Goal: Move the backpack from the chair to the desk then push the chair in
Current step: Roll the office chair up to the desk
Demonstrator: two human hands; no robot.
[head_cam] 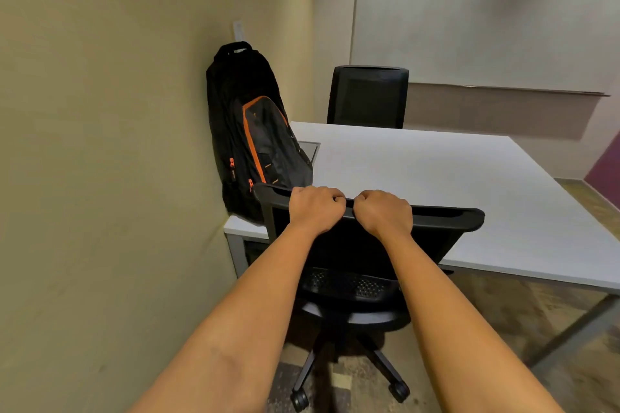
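Observation:
A black backpack (250, 131) with orange trim stands upright on the left end of the white desk (436, 184), leaning against the wall. Right in front of me is a black office chair (443, 225) on castors, its seat partly under the desk's near edge. My left hand (315, 209) and my right hand (384, 213) sit side by side on the top rail of the chair's backrest, both closed around it. Both forearms reach straight out from the bottom of the view.
A second black chair (367, 95) stands at the desk's far side. The beige wall (100, 144) runs close along the left. A grey cable hatch (310, 147) lies in the desktop beside the backpack. A metal desk leg (570, 332) slants down at the right.

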